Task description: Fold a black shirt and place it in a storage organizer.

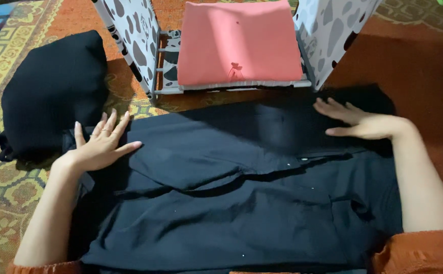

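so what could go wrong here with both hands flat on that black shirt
1. The folded flap of the black shirt lies uneven and rippled; pressing with the left hand and right hand may set creases.
2. The shirt's top edge sits close to the spotted rack holding the pink folded cloth, so pushing forward might bump it.

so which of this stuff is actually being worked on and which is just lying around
In hand:
- black garment, spread flat on the carpet
- left hand and right hand, both pressed flat on it

Lying about:
- black bundle, at left
- folded pink cloth on a spotted folding board
- patterned carpet
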